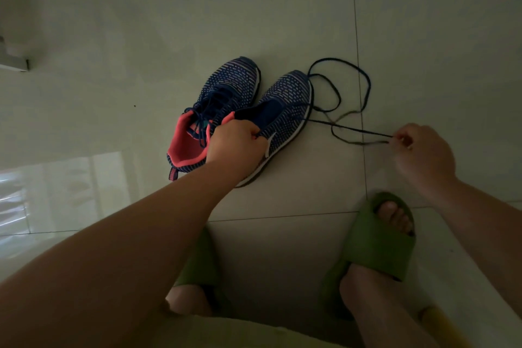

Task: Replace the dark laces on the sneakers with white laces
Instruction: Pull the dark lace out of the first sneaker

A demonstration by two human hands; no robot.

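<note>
At frame centre two sneakers sit side by side on the floor (113, 37); the left hand (236, 141) grips the collar of the right sneaker (285, 110). The right hand (421, 150), well apart at right, pinches the dark lace (350, 128), which runs leftward to that sneaker and seems almost free. The left sneaker (223, 87) is still laced.
</note>
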